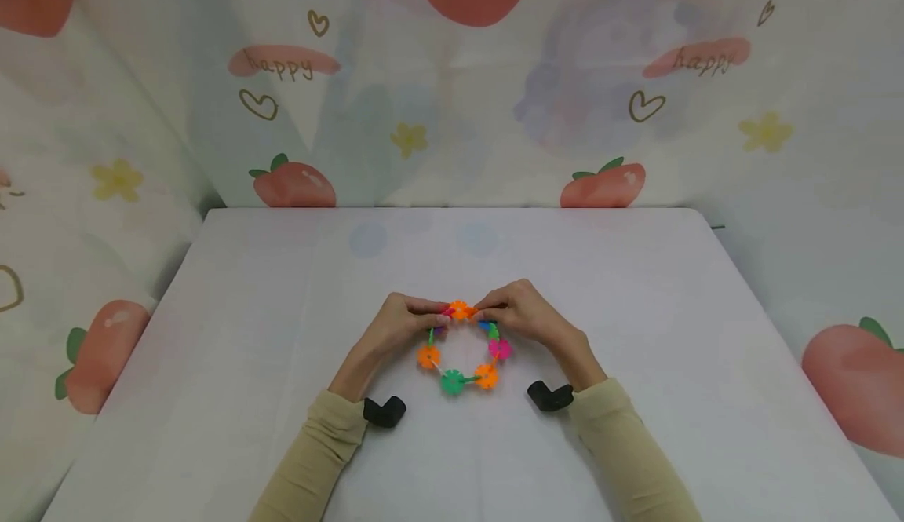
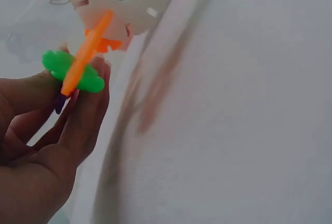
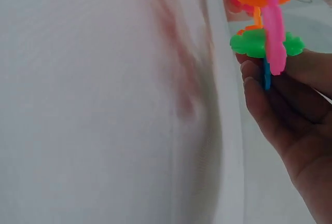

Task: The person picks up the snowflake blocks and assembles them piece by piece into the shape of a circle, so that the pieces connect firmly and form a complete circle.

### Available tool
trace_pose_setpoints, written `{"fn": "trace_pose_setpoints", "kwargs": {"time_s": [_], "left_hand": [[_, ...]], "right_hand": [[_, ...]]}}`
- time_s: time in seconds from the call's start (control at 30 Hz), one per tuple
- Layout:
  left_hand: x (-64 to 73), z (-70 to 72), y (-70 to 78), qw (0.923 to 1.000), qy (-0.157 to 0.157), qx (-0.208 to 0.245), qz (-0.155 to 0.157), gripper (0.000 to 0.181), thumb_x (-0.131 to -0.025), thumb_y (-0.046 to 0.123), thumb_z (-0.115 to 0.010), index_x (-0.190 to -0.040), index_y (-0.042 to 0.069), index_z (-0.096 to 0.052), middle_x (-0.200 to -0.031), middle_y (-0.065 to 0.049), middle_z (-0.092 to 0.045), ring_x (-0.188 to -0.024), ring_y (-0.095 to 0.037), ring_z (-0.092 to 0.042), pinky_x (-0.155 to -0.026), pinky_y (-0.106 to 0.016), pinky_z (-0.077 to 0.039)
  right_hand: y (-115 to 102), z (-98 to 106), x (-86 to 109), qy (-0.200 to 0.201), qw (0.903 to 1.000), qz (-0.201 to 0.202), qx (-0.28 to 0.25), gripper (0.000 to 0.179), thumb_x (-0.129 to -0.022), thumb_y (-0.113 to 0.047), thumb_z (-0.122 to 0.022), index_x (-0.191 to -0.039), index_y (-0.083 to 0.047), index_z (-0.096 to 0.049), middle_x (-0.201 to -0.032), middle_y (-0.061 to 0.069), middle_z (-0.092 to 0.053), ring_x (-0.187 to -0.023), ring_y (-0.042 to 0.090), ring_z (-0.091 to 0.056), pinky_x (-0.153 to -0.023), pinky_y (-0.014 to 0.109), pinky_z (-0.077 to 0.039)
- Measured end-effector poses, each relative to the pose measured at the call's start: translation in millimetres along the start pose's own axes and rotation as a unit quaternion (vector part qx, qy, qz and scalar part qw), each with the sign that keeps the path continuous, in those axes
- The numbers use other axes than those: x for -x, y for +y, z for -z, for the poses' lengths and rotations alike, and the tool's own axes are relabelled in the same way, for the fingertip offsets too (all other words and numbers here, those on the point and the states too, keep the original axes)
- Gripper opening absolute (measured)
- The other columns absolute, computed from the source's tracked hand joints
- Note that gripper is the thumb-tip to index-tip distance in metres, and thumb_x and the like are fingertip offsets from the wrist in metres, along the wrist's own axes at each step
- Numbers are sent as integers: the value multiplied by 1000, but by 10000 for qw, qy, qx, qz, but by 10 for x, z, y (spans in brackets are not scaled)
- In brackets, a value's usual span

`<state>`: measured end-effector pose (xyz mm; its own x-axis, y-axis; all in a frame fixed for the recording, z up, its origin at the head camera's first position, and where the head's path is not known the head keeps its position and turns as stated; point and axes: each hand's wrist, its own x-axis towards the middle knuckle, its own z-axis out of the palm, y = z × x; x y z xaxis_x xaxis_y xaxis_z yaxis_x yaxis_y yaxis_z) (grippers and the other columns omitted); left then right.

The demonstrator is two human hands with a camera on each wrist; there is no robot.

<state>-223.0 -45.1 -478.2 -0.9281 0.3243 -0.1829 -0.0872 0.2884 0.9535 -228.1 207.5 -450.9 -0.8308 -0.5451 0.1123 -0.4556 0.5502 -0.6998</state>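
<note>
A ring of interlocking plastic snowflake discs, in orange, green, pink, blue and other colours, is held up at its far side by both hands. My left hand pinches its upper left part between thumb and fingers. On the opposite side my right hand pinches the upper right part, with an orange disc between the two hands. In the left wrist view a green disc and an edge-on orange disc sit at the fingertips. The right wrist view has a blue disc between the fingers, below a green one.
A white cloth covers the table. Behind it hangs a printed curtain with fruit, hearts and flowers. Black wrist-worn pieces stick out beside both beige sleeves.
</note>
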Motion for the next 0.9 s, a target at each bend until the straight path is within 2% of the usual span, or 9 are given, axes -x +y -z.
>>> {"fn": "trace_pose_setpoints", "kwargs": {"time_s": [0.1, 0.23, 0.47, 0.67, 0.8, 0.9], "left_hand": [[-31, 38, 47, 9999, -98, -54, 131, 30, -88, 25, -83, -115, 11, -80, -113, -5, -78, -114, -20, -65, -102, -38, -53], [-156, 109, 109, 9993, -264, -226, 162, 29, -88, 27, -83, -113, 12, -80, -112, -2, -77, -109, -20, -64, -96, -33, -53], [-497, 259, 193, 9965, -332, -738, 208, 29, -90, 24, -81, -116, 10, -79, -116, -6, -75, -103, -18, -64, -86, -26, -53], [-769, 307, 220, 9939, -371, -1015, 208, 31, -92, 20, -80, -120, 6, -77, -118, -12, -76, -99, -19, -66, -82, -24, -54], [-861, 312, 206, 9930, -285, -1100, 325, 32, -92, 19, -80, -121, 7, -77, -123, -12, -74, -109, -19, -64, -88, -26, -55], [-890, 302, 189, 9911, -226, -1284, 279, 30, -92, 17, -79, -120, 6, -77, -122, -13, -75, -114, -23, -64, -95, -32, -55]], "right_hand": [[21, -12, -20, 50, 9999, -105, 84, 12, -90, -12, -80, -100, -5, -83, -96, 7, -80, -89, 21, -76, -79, 30, -60], [65, 15, -109, 53, 9991, -355, 209, 14, -92, -12, -78, -103, -4, -82, -99, 7, -80, -92, 22, -75, -83, 35, -61], [161, 102, -400, 29, 9969, -762, 173, 17, -94, -15, -76, -106, -5, -82, -104, 10, -79, -95, 23, -73, -85, 37, -59], [282, 120, -565, 43, 9923, -1214, 231, 22, -96, -20, -75, -111, -6, -81, -111, 10, -78, -104, 25, -71, -92, 42, -58], [341, 105, -627, 44, 9906, -1342, 273, 25, -97, -22, -73, -114, -6, -80, -115, 10, -77, -110, 28, -69, -97, 45, -56], [376, 88, -655, 53, 9894, -1417, 323, 25, -97, -22, -73, -115, -6, -79, -114, 11, -78, -111, 28, -69, -98, 45, -55]]}}
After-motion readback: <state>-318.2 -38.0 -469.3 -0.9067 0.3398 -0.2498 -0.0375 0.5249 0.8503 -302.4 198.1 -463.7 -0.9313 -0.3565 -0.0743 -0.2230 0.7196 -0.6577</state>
